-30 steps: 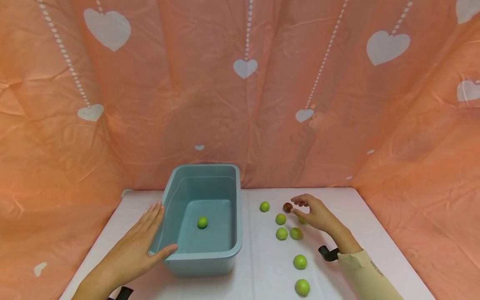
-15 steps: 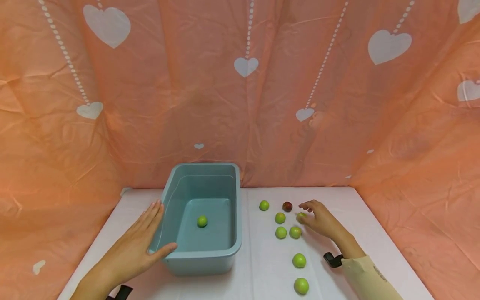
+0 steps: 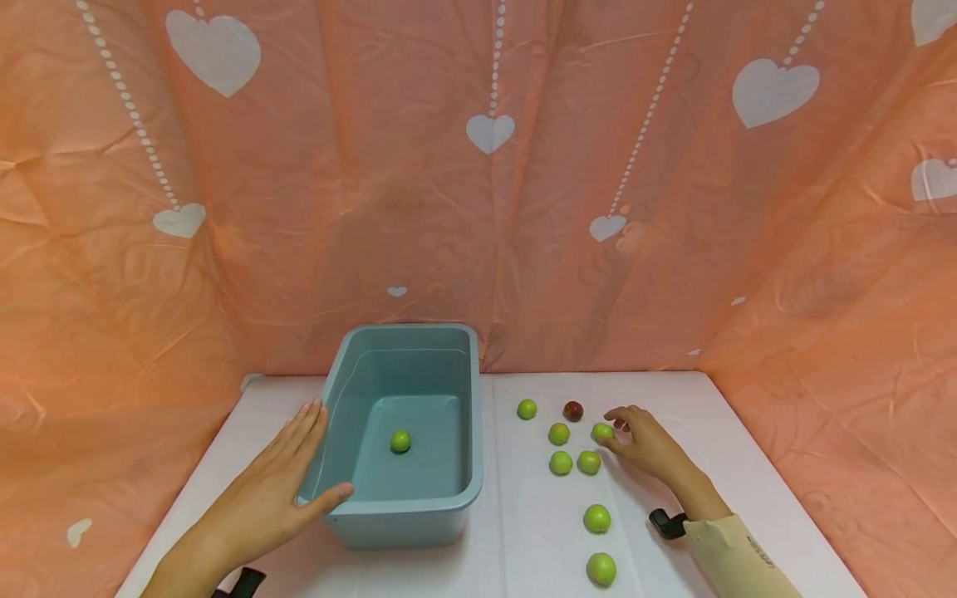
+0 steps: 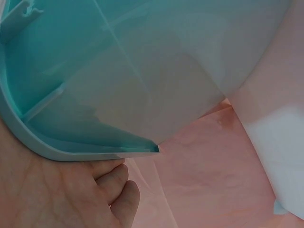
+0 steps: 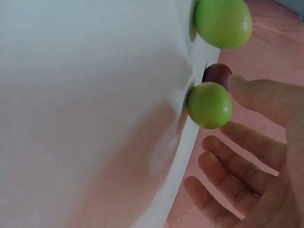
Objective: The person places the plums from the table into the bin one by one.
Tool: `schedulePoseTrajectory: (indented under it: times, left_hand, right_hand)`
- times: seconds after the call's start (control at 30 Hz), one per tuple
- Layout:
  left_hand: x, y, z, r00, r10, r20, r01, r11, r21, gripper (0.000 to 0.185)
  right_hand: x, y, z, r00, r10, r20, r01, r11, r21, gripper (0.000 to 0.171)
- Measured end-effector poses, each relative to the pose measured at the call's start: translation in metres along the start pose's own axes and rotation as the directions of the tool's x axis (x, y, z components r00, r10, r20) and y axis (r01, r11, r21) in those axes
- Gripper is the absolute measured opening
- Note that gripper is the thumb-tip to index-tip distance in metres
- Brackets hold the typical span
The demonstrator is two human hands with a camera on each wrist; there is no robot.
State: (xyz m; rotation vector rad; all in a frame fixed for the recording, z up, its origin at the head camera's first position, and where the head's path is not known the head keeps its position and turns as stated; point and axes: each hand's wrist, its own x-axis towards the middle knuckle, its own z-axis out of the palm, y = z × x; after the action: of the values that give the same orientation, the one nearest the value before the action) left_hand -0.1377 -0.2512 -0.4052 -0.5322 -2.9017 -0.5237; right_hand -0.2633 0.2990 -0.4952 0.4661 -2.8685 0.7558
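My left hand (image 3: 269, 490) rests along the left rim of a blue-grey plastic tub (image 3: 404, 507), fingers straight and thumb over the near corner. In the left wrist view the palm and fingers (image 4: 114, 183) lie against the outside of the tub's rim. A green plum (image 3: 400, 441) sits on the tub floor. To the right, my right hand (image 3: 646, 448) is low over the table with thumb and fingers spread around a green plum (image 3: 601, 432). The right wrist view has the thumb and index fingertips right at the edge of that plum (image 5: 209, 105), which still stands on the cloth.
A dark red plum (image 3: 573, 411) lies just left of the right hand. Several more green plums (image 3: 561, 463) are scattered on the white-covered table (image 3: 523, 531), two of them near the front. Orange curtains (image 3: 419, 208) with white hearts enclose the back and sides.
My right hand has moved away from the red plum, rightward and closer in, to the green plum beside it. The left hand stays on the tub. The plum inside shifted slightly left.
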Motion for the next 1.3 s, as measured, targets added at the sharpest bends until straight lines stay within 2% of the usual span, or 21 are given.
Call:
schedulePoseTrajectory:
  times: [0.33, 0.77, 0.97, 1.3]
  left_hand:
    - [-0.0003, -0.0001, -0.0021, 1.000, -0.008, 0.001, 0.008, 1.000, -0.001, 0.106]
    - [0.0012, 0.0011, -0.0044, 1.000, 0.009, -0.013, -0.009, 1.000, 0.011, 0.106]
    - [0.0015, 0.0000, -0.0037, 1.000, -0.004, -0.001, 0.004, 1.000, -0.004, 0.107]
    - [-0.0009, 0.0008, -0.0008, 1.000, -0.014, 0.002, 0.014, 1.000, -0.028, 0.106]
  right_hand:
    - [0.0022, 0.0033, 0.0022, 1.000, -0.006, -0.013, 0.006, 1.000, 0.016, 0.033]
    - [0.0075, 0.0047, 0.0036, 1.000, 0.014, 0.007, -0.014, 1.000, 0.019, 0.025]
    - [0.0077, 0.0061, 0.0052, 1.000, 0.013, 0.016, -0.013, 1.000, 0.009, 0.023]
    - [0.0043, 0.0061, 0.0075, 0.996, 0.069, 0.053, -0.070, 0.997, 0.013, 0.025]
